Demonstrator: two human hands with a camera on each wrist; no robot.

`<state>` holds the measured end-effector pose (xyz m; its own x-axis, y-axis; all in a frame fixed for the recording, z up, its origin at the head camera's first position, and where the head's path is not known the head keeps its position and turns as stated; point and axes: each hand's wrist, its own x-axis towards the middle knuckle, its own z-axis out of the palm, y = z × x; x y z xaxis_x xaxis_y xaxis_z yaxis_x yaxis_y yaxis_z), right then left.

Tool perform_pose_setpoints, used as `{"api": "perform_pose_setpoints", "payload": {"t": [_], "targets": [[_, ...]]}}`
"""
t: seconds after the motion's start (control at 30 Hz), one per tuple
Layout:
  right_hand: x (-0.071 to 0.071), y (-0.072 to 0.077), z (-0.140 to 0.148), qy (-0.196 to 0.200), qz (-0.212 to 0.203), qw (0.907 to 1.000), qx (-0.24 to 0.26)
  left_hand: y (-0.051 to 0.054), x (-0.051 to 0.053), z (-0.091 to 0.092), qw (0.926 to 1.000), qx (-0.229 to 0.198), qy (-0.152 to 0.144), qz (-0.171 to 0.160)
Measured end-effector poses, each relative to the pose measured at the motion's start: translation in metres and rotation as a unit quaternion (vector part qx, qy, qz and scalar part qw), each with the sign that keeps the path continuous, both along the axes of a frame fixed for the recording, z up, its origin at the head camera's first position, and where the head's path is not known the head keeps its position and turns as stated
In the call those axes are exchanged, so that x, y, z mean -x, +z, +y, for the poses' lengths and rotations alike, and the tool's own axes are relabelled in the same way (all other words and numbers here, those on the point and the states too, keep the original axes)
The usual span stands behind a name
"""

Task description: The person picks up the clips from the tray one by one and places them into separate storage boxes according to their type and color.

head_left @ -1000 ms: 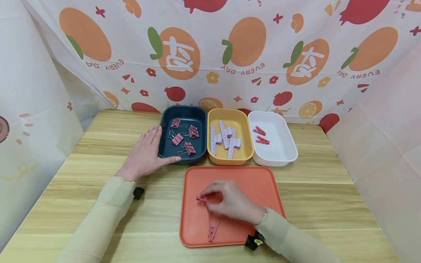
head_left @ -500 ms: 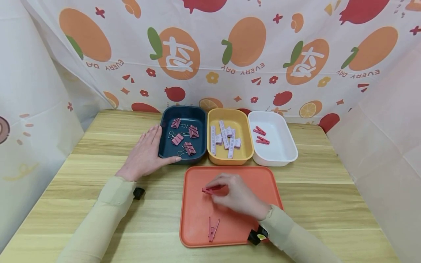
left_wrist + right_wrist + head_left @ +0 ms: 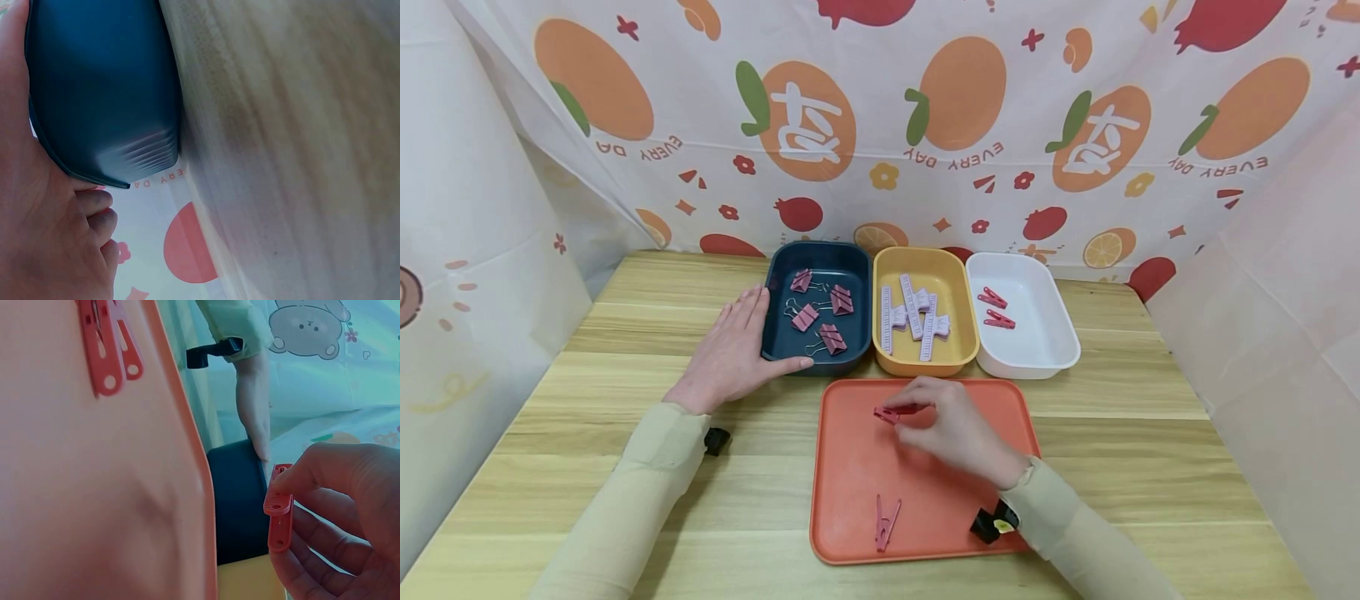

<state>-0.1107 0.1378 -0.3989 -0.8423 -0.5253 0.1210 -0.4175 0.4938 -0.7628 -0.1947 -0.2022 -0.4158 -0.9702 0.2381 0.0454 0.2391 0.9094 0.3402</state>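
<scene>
My right hand (image 3: 955, 429) pinches a red clothespin (image 3: 886, 414) between thumb and fingers above the far part of the orange-red tray (image 3: 846, 492). The right wrist view shows that clothespin (image 3: 281, 531) close up, with the thumb on one side. A second red clothespin (image 3: 882, 527) lies on the tray near its front edge. My left hand (image 3: 726, 354) rests against the left side of the dark blue bin (image 3: 781, 260), fingers extended and thumb along the front rim. In the left wrist view, the hand lies along the outer wall of this bin (image 3: 100, 81).
Several pink binder clips (image 3: 832, 339) lie in the blue bin. Beside it, a yellow bin (image 3: 955, 275) holds lilac ruler-shaped clips (image 3: 912, 307). The white bin (image 3: 1037, 337) on the right contains two red clothespins (image 3: 998, 319). A patterned cloth (image 3: 880, 108) hangs behind the wooden table (image 3: 1120, 433).
My right hand has lifted the clothespin and moved away from me and to the right over the tray. The left hand stays on the blue bin.
</scene>
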Motion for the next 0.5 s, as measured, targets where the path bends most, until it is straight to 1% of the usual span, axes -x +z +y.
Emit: {"api": "perform_pose_setpoints", "payload": {"t": [0.2,0.33,0.5], "targets": [[0.005,0.002,0.006,-0.024,0.015,0.9996,-0.009,0.0,0.0,0.0,1.0,0.001,0.0,0.003],[0.007,0.007,0.011,-0.048,0.028,0.9984,-0.008,0.0,0.0,0.0,1.0,0.0,-0.002,0.008],[0.011,0.013,0.019,-0.068,0.048,0.9965,-0.009,0.0,-0.001,0.001,0.9999,-0.002,-0.005,0.01]]}}
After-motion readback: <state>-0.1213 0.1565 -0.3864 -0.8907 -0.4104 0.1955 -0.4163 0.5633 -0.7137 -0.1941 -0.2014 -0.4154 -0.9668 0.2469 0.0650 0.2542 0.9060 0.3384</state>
